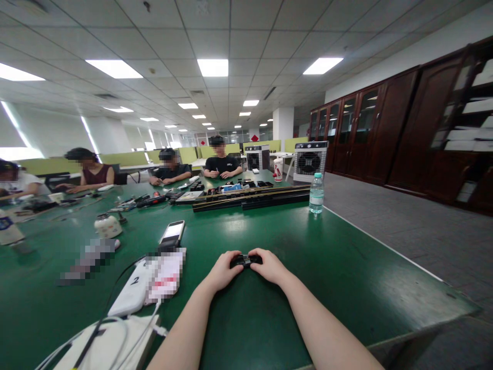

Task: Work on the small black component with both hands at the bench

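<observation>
Both my hands hold one small black part (246,261) just above or on the green table (246,318), straight in front of me. My left hand (224,270) pinches its left end between thumb and fingers. At the right end, my right hand (270,265) grips it the same way. The middle of the part shows between my fingertips, with a greyish patch on it. It is too small to tell its exact kind. My fingers hide both of its ends.
Left of my arms lie a phone (173,232), a white power bank (133,288) with cables and a white box (131,339). Ahead are long black bars (277,197) and a water bottle (316,194). A round jar (108,226) stands left. Several people sit around the table.
</observation>
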Demonstrator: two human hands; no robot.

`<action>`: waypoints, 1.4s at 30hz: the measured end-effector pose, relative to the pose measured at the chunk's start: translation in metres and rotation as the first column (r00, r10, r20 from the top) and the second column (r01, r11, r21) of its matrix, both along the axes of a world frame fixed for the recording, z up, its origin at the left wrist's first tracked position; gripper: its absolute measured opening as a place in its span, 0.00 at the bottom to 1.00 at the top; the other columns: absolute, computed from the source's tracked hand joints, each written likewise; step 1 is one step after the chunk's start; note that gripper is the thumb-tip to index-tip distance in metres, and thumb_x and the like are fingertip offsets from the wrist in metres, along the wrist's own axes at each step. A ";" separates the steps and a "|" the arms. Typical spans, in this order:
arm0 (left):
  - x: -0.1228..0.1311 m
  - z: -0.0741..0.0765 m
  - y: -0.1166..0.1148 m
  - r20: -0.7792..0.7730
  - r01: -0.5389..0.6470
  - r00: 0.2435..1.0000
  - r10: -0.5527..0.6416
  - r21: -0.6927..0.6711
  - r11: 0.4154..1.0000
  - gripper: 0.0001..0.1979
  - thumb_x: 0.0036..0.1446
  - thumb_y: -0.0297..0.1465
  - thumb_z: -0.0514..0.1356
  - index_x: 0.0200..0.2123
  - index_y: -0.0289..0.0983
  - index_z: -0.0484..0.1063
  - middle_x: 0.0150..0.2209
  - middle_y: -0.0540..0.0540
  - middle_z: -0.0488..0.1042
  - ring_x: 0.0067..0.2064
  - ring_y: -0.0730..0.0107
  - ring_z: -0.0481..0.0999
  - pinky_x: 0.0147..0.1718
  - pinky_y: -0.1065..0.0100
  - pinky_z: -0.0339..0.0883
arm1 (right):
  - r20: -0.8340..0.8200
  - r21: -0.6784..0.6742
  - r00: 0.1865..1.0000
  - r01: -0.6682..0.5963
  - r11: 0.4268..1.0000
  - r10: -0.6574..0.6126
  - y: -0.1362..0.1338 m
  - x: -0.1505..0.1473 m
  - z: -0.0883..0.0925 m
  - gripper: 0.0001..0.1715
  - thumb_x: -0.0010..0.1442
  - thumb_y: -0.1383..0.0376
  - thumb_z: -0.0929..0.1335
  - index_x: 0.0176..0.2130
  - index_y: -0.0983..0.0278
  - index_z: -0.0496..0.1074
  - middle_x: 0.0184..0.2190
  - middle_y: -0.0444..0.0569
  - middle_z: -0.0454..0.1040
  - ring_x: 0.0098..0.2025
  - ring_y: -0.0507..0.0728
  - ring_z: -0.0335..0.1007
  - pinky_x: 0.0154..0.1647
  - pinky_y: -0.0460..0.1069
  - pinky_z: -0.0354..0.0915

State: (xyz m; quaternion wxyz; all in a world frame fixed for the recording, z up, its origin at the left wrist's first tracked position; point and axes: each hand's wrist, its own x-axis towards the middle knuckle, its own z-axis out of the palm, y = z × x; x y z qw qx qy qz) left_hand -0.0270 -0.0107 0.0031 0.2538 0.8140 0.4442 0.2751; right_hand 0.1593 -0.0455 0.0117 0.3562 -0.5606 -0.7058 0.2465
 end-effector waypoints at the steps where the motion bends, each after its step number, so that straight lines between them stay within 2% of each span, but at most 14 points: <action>1: 0.000 0.000 0.000 -0.004 0.001 1.000 -0.001 0.006 1.000 0.21 0.49 0.30 0.60 0.48 0.35 0.68 0.46 0.41 0.72 0.48 0.60 0.70 0.50 0.62 0.61 | -0.002 0.004 1.000 -0.001 1.000 0.001 0.000 0.000 0.000 0.19 0.47 0.69 0.67 0.42 0.62 0.73 0.41 0.49 0.75 0.46 0.59 0.68 0.50 0.53 0.61; 7: 0.000 0.000 0.000 -0.009 0.014 1.000 -0.014 0.021 1.000 0.20 0.49 0.32 0.59 0.47 0.35 0.68 0.45 0.42 0.72 0.47 0.60 0.70 0.49 0.62 0.62 | 0.001 0.016 1.000 -0.024 1.000 0.024 -0.003 -0.001 0.003 0.19 0.45 0.67 0.69 0.40 0.61 0.74 0.40 0.48 0.75 0.45 0.59 0.69 0.49 0.53 0.62; 14: -0.001 0.000 -0.001 0.023 -0.002 1.000 0.003 -0.021 1.000 0.26 0.46 0.31 0.61 0.51 0.33 0.66 0.49 0.39 0.70 0.50 0.58 0.69 0.52 0.61 0.60 | 0.008 0.006 1.000 -0.008 1.000 0.008 -0.002 -0.001 0.002 0.16 0.46 0.66 0.69 0.38 0.61 0.75 0.40 0.48 0.75 0.45 0.59 0.68 0.48 0.53 0.61; 21: -0.001 0.003 -0.002 0.018 0.017 1.000 -0.017 -0.018 1.000 0.22 0.47 0.30 0.61 0.48 0.35 0.68 0.47 0.41 0.72 0.49 0.59 0.70 0.51 0.61 0.61 | 0.035 0.006 0.999 0.007 1.000 -0.007 -0.004 -0.001 0.003 0.16 0.45 0.66 0.69 0.38 0.60 0.75 0.39 0.48 0.74 0.45 0.59 0.67 0.48 0.53 0.61; 32: -0.001 0.000 -0.001 0.006 0.012 1.000 -0.012 0.009 1.000 0.21 0.47 0.31 0.61 0.47 0.35 0.69 0.46 0.42 0.72 0.48 0.59 0.70 0.50 0.61 0.62 | 0.071 -0.002 0.997 -0.008 1.000 0.008 -0.006 -0.004 0.005 0.13 0.49 0.68 0.68 0.37 0.61 0.73 0.40 0.49 0.73 0.46 0.58 0.65 0.49 0.53 0.59; 37: -0.001 0.000 -0.001 0.004 0.012 1.000 -0.012 0.013 1.000 0.21 0.48 0.31 0.60 0.47 0.36 0.69 0.46 0.42 0.72 0.48 0.60 0.70 0.50 0.61 0.62 | 0.005 0.029 1.000 -0.018 0.999 0.018 -0.004 -0.004 0.005 0.11 0.50 0.67 0.66 0.37 0.61 0.72 0.40 0.48 0.72 0.46 0.58 0.65 0.50 0.53 0.59; 42: 0.000 0.004 -0.003 -0.004 0.001 1.000 -0.001 -0.005 1.000 0.20 0.48 0.31 0.60 0.47 0.36 0.69 0.46 0.42 0.72 0.48 0.60 0.70 0.50 0.61 0.62 | -0.158 0.023 0.988 0.007 1.000 -0.004 0.002 -0.003 0.001 0.10 0.50 0.66 0.66 0.37 0.63 0.70 0.37 0.47 0.73 0.43 0.56 0.67 0.48 0.53 0.60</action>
